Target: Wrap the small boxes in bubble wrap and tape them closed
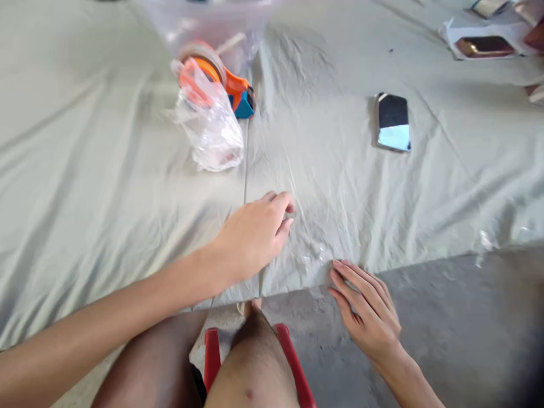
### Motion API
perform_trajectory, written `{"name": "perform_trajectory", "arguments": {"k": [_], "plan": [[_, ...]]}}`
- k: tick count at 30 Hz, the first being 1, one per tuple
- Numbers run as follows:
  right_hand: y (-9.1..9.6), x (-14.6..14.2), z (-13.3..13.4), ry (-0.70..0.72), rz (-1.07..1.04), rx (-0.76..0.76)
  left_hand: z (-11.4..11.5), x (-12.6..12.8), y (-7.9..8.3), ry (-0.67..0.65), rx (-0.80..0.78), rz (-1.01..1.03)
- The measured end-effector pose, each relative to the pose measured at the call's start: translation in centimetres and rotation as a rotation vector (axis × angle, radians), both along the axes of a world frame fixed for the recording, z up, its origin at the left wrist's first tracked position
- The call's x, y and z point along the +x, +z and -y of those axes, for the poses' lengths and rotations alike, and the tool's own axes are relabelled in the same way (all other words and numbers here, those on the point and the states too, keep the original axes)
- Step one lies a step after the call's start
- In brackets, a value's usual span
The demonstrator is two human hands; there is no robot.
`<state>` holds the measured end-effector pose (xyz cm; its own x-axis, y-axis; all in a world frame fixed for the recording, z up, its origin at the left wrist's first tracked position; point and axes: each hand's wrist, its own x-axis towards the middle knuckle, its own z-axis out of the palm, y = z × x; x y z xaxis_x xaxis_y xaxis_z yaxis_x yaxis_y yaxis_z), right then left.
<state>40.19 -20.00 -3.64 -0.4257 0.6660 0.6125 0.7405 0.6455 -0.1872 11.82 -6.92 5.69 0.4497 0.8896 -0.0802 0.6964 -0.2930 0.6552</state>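
My left hand (254,233) is over the cloth-covered table (331,187), its fingers curled in and the thumb close to the index finger. Whatever they may hold is hidden. At the table's front edge, my right hand (368,309) has its fingers stretched out, with the tips at the cloth and nothing in them. Small shiny bits of clear plastic (321,252) lie between the two hands. Beyond my left hand, a crumpled clear plastic bag (215,136) rests against an orange and blue tape dispenser (240,93).
A translucent plastic container (212,17) stands behind the dispenser. To the right lies a dark phone-like object with a glossy face (393,122). Another phone-like item (484,46) sits on white wrapping at the far right. Clear plastic scrap (484,242) hangs at the front edge. Red stool legs (212,354) show below.
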Motion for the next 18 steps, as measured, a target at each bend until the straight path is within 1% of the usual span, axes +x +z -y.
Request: {"name": "perform_trajectory", "arguments": {"k": [2, 4, 6, 7, 8, 9, 10, 11, 13, 14, 15, 16, 17, 18], "plan": [[0.4, 0.2, -0.4, 0.01, 0.066, -0.01, 0.9, -2.4, -0.2, 0.012, 0.16, 0.054], [1.1, 0.3, -1.2, 0.008, 0.115, -0.011, 1.1, -4.9, -0.5, 0.021, 0.401, 0.089], [2.0, 0.2, -2.3, 0.036, 0.16, -0.002, 0.1, -7.2, -0.9, 0.075, 0.732, 0.104], [2.6, 0.1, -3.0, 0.049, 0.175, 0.007, -0.8, -8.2, -1.1, 0.131, 0.865, 0.106], [3.2, -0.1, -3.8, 0.06, 0.175, 0.016, -1.9, -9.1, -1.5, 0.194, 0.961, 0.115], [3.9, -0.4, -4.6, 0.058, 0.156, 0.023, -3.0, -9.7, -1.9, 0.255, 1.014, 0.121], [4.7, -0.8, -5.7, 0.041, 0.115, 0.032, -4.1, -10.1, -2.3, 0.282, 1.019, 0.112], [5.5, -1.5, -6.8, 0.016, 0.052, 0.051, -5.0, -10.2, -2.8, 0.28, 0.975, 0.093], [7.3, -3.5, -9.7, -0.047, -0.12, 0.106, -6.1, -10.0, -3.8, 0.219, 0.817, 0.027], [8.3, -4.9, -11.3, -0.05, -0.226, 0.191, -6.3, -9.8, -4.2, 0.177, 0.782, 0.006], [9.2, -6.5, -13.1, -0.037, -0.307, 0.256, -6.3, -9.6, -4.5, 0.143, 0.775, -0.003], [10.0, -8.2, -14.9, 0.021, -0.349, 0.29, -6.2, -9.4, -4.8, 0.11, 0.773, -0.008], [10.6, -10.0, -16.7, 0.083, -0.376, 0.288, -6.0, -9.3, -5.1, 0.082, 0.775, -0.009], [11.1, -11.7, -18.4, 0.148, -0.358, 0.299, -5.8, -9.3, -5.3, 0.061, 0.777, -0.006]]}}
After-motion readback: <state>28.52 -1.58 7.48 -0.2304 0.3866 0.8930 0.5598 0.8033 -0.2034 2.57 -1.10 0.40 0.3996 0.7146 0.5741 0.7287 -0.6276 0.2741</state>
